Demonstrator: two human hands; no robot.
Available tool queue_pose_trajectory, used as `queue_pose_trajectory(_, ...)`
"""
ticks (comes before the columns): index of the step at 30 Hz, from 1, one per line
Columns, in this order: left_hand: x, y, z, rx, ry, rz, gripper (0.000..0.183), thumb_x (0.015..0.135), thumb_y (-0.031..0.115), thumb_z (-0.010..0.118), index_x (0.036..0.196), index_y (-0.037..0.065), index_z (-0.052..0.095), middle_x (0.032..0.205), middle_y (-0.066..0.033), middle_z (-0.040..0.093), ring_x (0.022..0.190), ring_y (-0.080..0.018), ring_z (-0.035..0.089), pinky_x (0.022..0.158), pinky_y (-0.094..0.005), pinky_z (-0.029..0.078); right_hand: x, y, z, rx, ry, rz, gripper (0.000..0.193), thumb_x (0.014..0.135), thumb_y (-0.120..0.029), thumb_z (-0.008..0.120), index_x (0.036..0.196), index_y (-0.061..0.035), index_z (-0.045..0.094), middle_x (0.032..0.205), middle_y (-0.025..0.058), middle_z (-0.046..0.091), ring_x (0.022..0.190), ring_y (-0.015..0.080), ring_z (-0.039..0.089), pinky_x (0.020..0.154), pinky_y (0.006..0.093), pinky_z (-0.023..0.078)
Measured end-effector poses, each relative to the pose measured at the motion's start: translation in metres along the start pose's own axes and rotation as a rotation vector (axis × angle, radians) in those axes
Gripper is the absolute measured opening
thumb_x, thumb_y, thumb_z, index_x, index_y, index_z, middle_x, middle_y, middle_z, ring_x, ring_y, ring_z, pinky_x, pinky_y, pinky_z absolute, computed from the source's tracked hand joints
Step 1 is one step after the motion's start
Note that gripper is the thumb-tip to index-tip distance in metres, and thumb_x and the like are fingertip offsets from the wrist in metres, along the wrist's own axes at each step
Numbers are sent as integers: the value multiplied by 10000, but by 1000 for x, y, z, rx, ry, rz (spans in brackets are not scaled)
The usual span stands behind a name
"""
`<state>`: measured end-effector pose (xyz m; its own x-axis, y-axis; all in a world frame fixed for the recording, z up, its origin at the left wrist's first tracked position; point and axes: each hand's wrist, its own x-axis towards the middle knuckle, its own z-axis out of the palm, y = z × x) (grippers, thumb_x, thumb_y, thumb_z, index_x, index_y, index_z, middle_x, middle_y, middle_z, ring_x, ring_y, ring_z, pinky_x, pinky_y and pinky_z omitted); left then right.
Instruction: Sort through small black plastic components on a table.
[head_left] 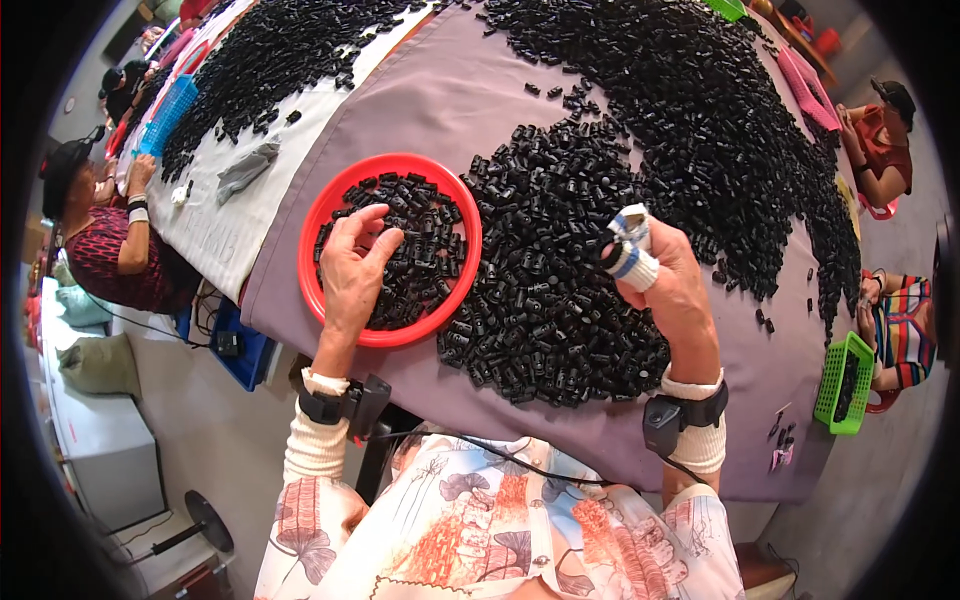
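My left hand [352, 265] hovers over the left part of a round red basin [472, 250], thumb and fingers loosely bent and apart, with nothing visible between them. Inside the basin lie many small black plastic cylindrical pieces [420, 215], like cord locks. To the right, my right hand [672, 275] is raised above a large heap of the same black pieces [540, 290]. White-and-blue cloth wraps [635, 262] cover its thumb and a finger. They pinch a small black plastic piece [607, 252], partly hidden by the wraps.
More black pieces [680, 120] spread across the mauve tablecloth [400, 120]. A green basket [845, 385] stands at the right edge, a pink basket [805, 88] farther back. Other people sit at both sides. On the left, a white-covered table [240, 215] bears a grey cloth [247, 172].
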<state>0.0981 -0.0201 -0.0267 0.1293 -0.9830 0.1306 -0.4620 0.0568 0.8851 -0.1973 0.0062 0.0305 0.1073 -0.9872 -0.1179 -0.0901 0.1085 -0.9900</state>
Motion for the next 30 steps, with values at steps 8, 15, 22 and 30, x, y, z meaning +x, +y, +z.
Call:
queue_pose_trajectory(8, -25, 32, 91, 28, -329, 352, 150, 736, 64, 667, 875, 19, 632, 776, -77, 571, 676, -162, 562, 604, -257, 448, -3, 14, -20, 26, 26, -2, 169, 814, -217, 623, 753, -78, 548, 499, -38, 422, 388, 33, 349, 358, 190, 239)
queue_pose_trajectory(15, -16, 27, 140, 363, -367, 606, 203, 681, 34, 638, 878, 48, 593, 822, -93, 497, 827, -280, 506, 715, -380, 426, -8, 21, -23, 39, 7, 56, 143, 785, -180, 644, 783, -70, 552, 529, -52, 456, 416, 19, 400, 367, 183, 289)
queue_pose_trajectory(22, -15, 29, 149, 489, -385, 810, 100, 642, 4, 574, 725, 38, 529, 786, -85, 467, 749, -246, 484, 620, -357, 383, -9, 31, -25, 21, 14, 68, 112, 786, -160, 617, 782, -54, 581, 530, -45, 441, 405, 21, 363, 363, 174, 255)
queue_pose_trajectory(30, -11, 32, 148, 542, -437, 895, 91, 638, 14, 572, 701, 43, 513, 772, -89, 465, 742, -251, 488, 614, -350, 382, -7, 29, -20, -6, 19, 37, 120, 786, -167, 621, 781, -55, 577, 524, -43, 441, 401, 22, 360, 362, 175, 252)
